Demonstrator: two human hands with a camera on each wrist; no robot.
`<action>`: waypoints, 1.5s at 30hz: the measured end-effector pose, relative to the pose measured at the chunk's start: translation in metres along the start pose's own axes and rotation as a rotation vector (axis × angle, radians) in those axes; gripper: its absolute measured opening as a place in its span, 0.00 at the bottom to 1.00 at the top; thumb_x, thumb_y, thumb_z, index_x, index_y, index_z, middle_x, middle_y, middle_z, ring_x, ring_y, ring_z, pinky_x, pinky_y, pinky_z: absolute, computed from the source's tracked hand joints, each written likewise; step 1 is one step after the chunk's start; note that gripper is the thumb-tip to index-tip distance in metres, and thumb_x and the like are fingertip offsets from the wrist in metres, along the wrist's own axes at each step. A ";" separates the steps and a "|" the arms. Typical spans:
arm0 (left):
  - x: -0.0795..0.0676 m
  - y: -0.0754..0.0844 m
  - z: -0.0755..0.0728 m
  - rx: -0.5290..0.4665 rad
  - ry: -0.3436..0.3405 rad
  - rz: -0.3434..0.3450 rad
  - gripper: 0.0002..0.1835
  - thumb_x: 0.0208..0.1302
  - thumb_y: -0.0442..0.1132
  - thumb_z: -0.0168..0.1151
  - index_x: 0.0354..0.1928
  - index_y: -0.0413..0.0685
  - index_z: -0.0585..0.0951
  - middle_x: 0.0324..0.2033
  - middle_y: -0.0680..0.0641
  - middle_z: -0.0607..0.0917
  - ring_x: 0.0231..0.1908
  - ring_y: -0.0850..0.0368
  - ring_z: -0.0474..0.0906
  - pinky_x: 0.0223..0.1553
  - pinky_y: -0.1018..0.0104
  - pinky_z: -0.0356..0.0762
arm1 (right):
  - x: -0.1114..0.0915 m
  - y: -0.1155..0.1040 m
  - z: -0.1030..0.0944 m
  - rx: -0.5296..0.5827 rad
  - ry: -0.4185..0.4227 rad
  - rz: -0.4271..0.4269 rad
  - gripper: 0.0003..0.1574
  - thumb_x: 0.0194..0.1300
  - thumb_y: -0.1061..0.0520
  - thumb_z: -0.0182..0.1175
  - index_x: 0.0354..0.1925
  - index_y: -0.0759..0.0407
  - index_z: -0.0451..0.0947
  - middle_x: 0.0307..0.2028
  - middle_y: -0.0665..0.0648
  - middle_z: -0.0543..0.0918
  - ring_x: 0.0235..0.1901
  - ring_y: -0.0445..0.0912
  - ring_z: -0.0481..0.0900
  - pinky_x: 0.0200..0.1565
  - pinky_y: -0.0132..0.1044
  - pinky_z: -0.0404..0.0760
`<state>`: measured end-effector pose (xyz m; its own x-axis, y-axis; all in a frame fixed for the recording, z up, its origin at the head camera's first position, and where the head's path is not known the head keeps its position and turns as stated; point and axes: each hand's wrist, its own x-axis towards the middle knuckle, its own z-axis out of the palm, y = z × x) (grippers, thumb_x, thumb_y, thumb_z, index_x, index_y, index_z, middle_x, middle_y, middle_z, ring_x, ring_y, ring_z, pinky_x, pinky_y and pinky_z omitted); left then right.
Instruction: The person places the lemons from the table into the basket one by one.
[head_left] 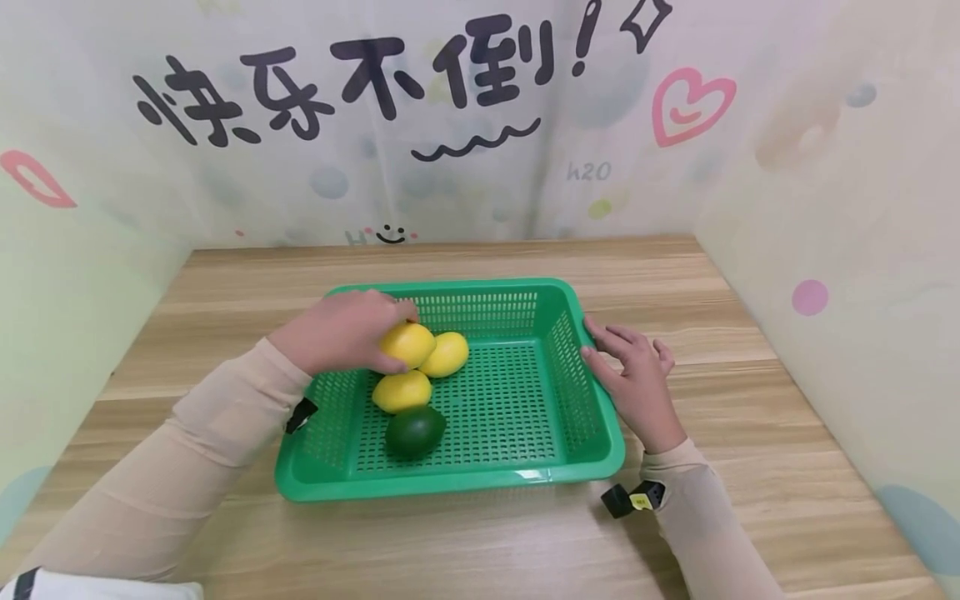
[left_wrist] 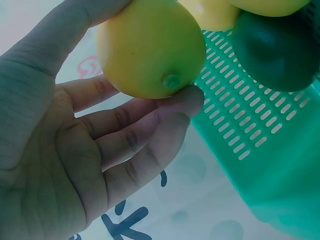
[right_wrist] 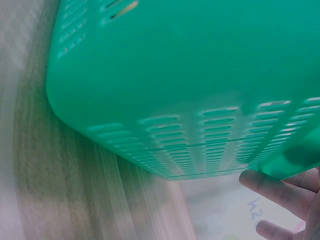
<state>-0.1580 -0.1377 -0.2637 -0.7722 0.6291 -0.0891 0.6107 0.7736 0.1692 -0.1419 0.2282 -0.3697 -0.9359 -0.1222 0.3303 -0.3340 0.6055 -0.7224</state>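
In the head view my left hand (head_left: 348, 329) pinches a yellow lemon (head_left: 409, 343) between thumb and fingers, over the left part of a green perforated basket (head_left: 450, 481). The left wrist view shows the same lemon (left_wrist: 150, 50), its greenish tip facing the camera, against the fingers. Two other lemons lie beside it, one to its right (head_left: 447, 356) and one below (head_left: 401, 391). A dark green avocado-shaped fruit (head_left: 416, 432) sits nearest the basket's front wall. My right hand (head_left: 637, 379) rests at the basket's right rim, fingers extended and touching it.
A wood-grain table (head_left: 480, 550) carries the basket. Behind it stands a printed cloth backdrop (head_left: 480, 192) with dark lettering, and pale side panels rise at left and right. A black wrist camera (head_left: 633, 498) sits by the basket's front right corner.
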 end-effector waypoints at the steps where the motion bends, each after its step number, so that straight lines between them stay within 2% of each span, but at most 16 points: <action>1: 0.001 0.000 0.001 0.000 -0.001 0.002 0.21 0.53 0.45 0.79 0.46 0.43 0.83 0.29 0.53 0.81 0.28 0.57 0.73 0.30 0.61 0.74 | 0.000 0.000 0.000 0.001 0.001 0.000 0.27 0.74 0.57 0.63 0.68 0.61 0.76 0.48 0.65 0.88 0.66 0.61 0.68 0.67 0.70 0.34; 13: 0.005 0.001 0.003 0.022 -0.024 0.007 0.23 0.54 0.45 0.78 0.48 0.43 0.83 0.31 0.51 0.81 0.30 0.55 0.74 0.31 0.61 0.75 | 0.000 -0.001 0.001 0.000 0.003 -0.001 0.28 0.73 0.58 0.64 0.68 0.61 0.76 0.47 0.65 0.89 0.66 0.62 0.68 0.67 0.70 0.34; 24: 0.014 0.004 0.007 0.026 -0.050 0.030 0.22 0.55 0.44 0.77 0.49 0.43 0.82 0.33 0.49 0.82 0.32 0.54 0.74 0.33 0.59 0.76 | -0.001 0.002 0.002 0.004 0.004 0.002 0.28 0.74 0.58 0.63 0.68 0.61 0.75 0.48 0.66 0.88 0.66 0.61 0.68 0.67 0.69 0.34; 33: 0.020 0.006 0.007 0.027 -0.060 0.023 0.24 0.56 0.43 0.76 0.52 0.42 0.81 0.35 0.47 0.83 0.32 0.53 0.75 0.34 0.58 0.77 | 0.000 0.002 0.002 0.000 0.009 -0.012 0.28 0.73 0.58 0.64 0.68 0.62 0.76 0.47 0.66 0.88 0.66 0.63 0.67 0.66 0.70 0.34; 45: 0.031 0.011 0.013 0.009 -0.067 0.072 0.23 0.55 0.43 0.75 0.51 0.43 0.81 0.34 0.49 0.82 0.32 0.53 0.74 0.34 0.59 0.76 | -0.001 0.001 0.001 -0.001 0.004 0.004 0.28 0.73 0.57 0.63 0.68 0.61 0.76 0.48 0.66 0.88 0.67 0.62 0.67 0.66 0.69 0.35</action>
<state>-0.1726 -0.1089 -0.2769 -0.7129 0.6867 -0.1423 0.6662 0.7265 0.1684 -0.1414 0.2281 -0.3714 -0.9368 -0.1170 0.3296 -0.3302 0.6067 -0.7231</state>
